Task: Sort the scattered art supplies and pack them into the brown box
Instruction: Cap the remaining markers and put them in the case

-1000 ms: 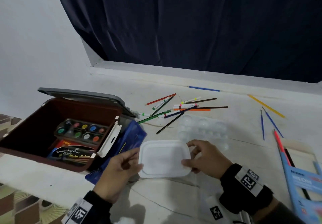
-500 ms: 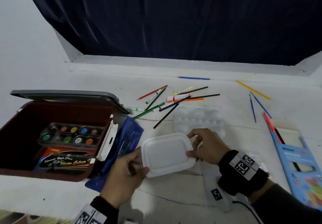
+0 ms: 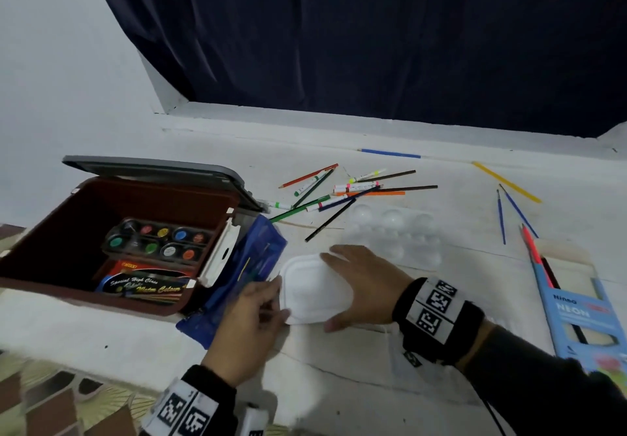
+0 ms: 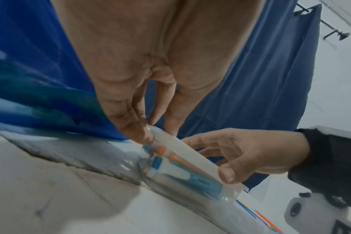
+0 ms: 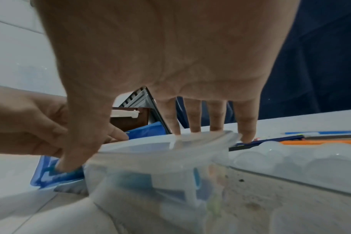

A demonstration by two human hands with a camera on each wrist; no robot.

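A clear plastic container with a white lid [image 3: 312,296] sits on the white surface just right of the open brown box [image 3: 57,242]. Blue and orange markers [image 4: 180,167] show through its wall. My left hand [image 3: 278,296] pinches the lid's left edge. My right hand [image 3: 342,289] lies spread over the lid, its straight fingers [image 5: 194,123] pressing the top and the thumb at the near corner. The brown box holds a round-pot paint set [image 3: 156,242] and a watercolour pack [image 3: 146,286].
A blue pouch [image 3: 258,252] leans on the box's right side. Loose pencils and markers [image 3: 349,191] lie beyond a clear palette [image 3: 397,232]. Two thin brushes [image 3: 500,215], a yellow pencil [image 3: 505,181] and a blue neon-pencil pack [image 3: 576,310] lie to the right.
My right hand has slid from the lid's right edge onto its top, fingers now spread flat. The left hand stays at the lid's left edge. The head view has shifted.
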